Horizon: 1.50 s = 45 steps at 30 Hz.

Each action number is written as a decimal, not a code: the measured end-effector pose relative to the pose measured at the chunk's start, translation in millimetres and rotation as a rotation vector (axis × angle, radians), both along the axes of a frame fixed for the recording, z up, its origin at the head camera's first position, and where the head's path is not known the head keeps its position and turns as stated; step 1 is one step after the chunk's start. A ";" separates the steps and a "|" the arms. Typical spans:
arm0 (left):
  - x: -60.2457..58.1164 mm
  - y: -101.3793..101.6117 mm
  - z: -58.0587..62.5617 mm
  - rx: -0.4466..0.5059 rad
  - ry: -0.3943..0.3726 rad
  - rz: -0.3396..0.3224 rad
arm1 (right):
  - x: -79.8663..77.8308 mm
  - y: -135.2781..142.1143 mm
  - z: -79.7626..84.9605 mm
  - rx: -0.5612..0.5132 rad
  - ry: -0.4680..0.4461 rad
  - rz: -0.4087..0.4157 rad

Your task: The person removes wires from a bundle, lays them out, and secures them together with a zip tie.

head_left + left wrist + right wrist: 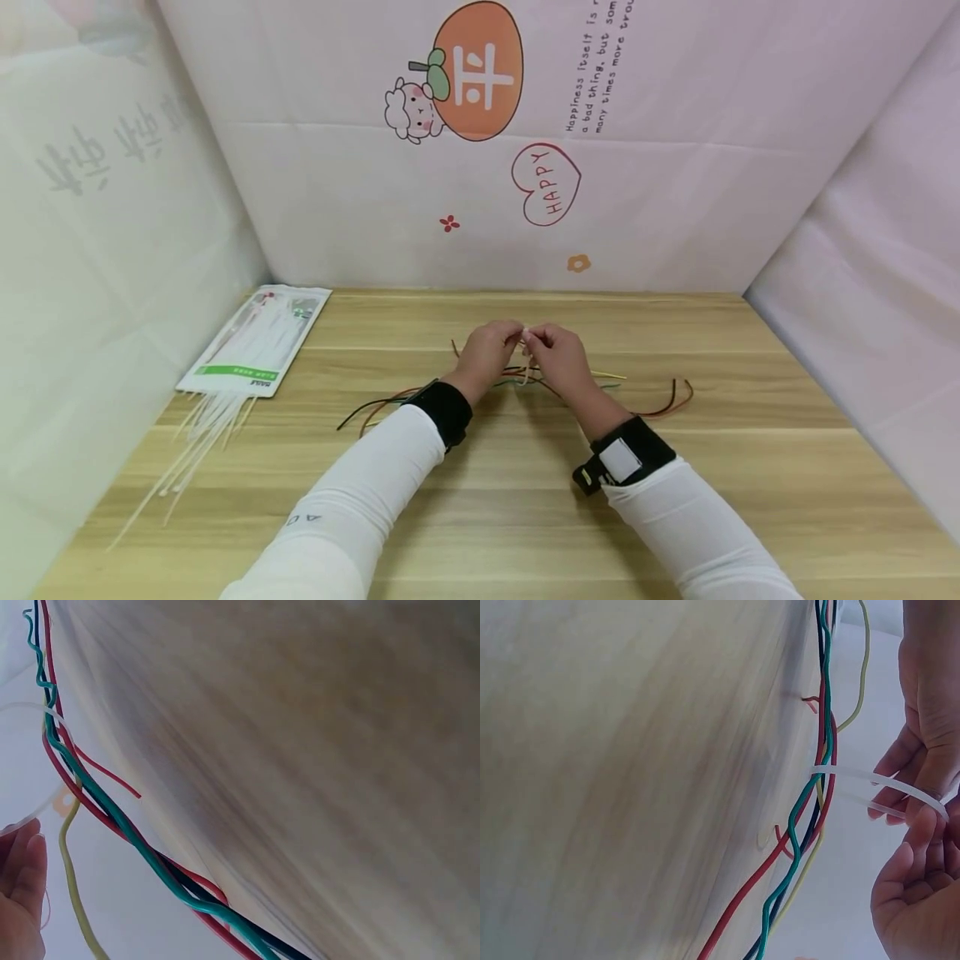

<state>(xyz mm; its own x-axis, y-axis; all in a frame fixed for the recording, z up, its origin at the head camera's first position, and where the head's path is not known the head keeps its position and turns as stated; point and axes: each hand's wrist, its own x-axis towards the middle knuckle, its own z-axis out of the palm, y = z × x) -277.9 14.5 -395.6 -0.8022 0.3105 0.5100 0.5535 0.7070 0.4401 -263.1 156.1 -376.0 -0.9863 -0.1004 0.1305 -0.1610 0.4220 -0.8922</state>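
Note:
A white cable tie [889, 782] loops around a loose bundle of red, green, black and yellow wires [161, 871] on the table. My left hand [486, 352] and right hand [560, 360] meet above the bundle, fingertips together, pinching the tie's two ends. In the right wrist view, the left hand [934, 697] comes from above and the right hand [915, 900] from below. Whether one end is threaded through the head is hidden by the fingers. The tie's loop stands wide around the wires.
On the left lies a plastic packet [247, 333] with a green stripe, and several white cable ties [206, 429] spill from its open end. Wire ends [678, 392] stretch out past the right hand. Printed white cloth [337, 183] walls the wooden table [517, 517] at the back and sides.

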 end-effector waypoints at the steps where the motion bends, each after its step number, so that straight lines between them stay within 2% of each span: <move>1: 0.1 0.2 1.0 0.004 -0.006 -0.002 | -0.5 0.2 -0.1 0.000 -0.005 0.001; 7: -1.0 1.6 3.4 0.031 -0.034 -0.008 | -2.5 0.8 -1.1 0.008 -0.031 0.011; 10: -0.9 2.4 3.2 0.034 -0.060 -0.015 | -2.8 0.1 -2.4 0.060 0.030 -0.012; 12: -0.4 2.8 2.2 0.034 -0.078 -0.022 | -2.8 0.6 -4.2 0.155 0.121 -0.040; 15: 1.8 2.5 0.2 0.039 -0.106 -0.031 | -0.8 2.4 -5.9 0.377 0.298 -0.071; 18: 4.3 -0.4 -2.4 0.065 -0.161 -0.050 | 1.6 4.1 -7.0 0.539 0.461 -0.049; 21: 7.6 -4.4 -2.0 0.127 -0.251 -0.079 | 1.9 7.1 -8.4 0.607 0.606 -0.001; 24: 10.2 -8.0 1.0 0.139 -0.286 -0.090 | -0.3 10.2 -10.0 0.606 0.721 0.028; 26: 10.6 -9.8 2.7 0.097 -0.244 -0.088 | -2.2 11.7 -10.8 0.589 0.784 0.044; 29: 10.3 -11.6 4.3 0.023 -0.134 -0.082 | -4.5 12.5 -11.6 0.566 0.869 0.070; 32: 10.6 -12.2 4.4 -0.004 -0.047 -0.093 | -5.1 13.2 -12.5 0.546 0.950 0.088; 38: 11.4 -12.5 4.0 0.001 -0.007 -0.125 | -6.9 14.2 -15.3 0.513 1.072 0.089; 45: 9.7 -15.5 1.0 -0.081 0.026 -0.117 | -2.2 11.1 -12.3 0.513 1.185 0.142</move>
<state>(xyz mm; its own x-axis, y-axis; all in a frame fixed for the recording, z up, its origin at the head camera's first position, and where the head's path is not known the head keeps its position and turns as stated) -268.2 -1.1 -394.6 -0.7449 0.4421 0.4997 0.6446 0.6699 0.3683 -265.3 167.2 -388.4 -0.2743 -0.4920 0.8262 -0.8069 0.5852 0.0806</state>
